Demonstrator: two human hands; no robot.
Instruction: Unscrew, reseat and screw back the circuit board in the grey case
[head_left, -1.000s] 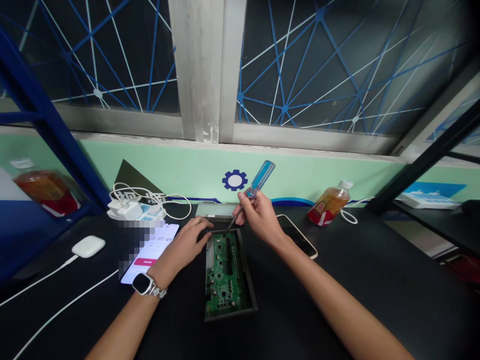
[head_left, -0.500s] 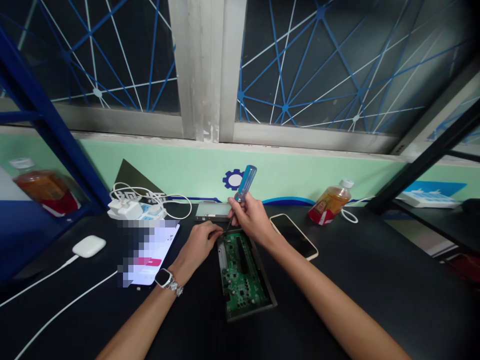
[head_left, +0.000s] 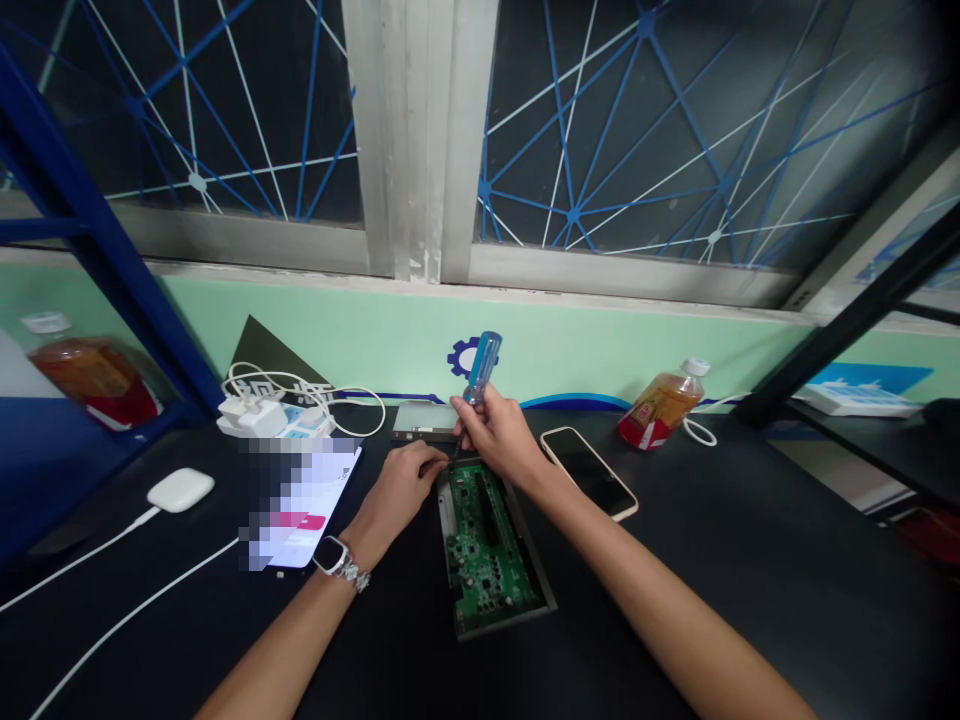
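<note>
A green circuit board (head_left: 491, 550) in a thin metal frame lies on the black table. My right hand (head_left: 499, 435) grips a screwdriver (head_left: 482, 365) with a clear blue handle, its shaft slanting down to the board's far left corner. At that same corner, my left hand (head_left: 409, 480) has its thumb and fingertips pinched together near the screwdriver's tip; whatever lies between them is too small to make out. Behind both hands is a flat grey metal piece (head_left: 424, 422).
A lit phone (head_left: 304, 510) lies left of my left hand, a dark phone (head_left: 590, 472) to the right. Farther out are a power strip with white cables (head_left: 262, 418), a white charger case (head_left: 181, 489) and a drink bottle (head_left: 660, 405).
The screwdriver handle has tilted slightly to the left and stands more upright. My left hand stays at the board's corner. The whole view has shifted very slightly.
</note>
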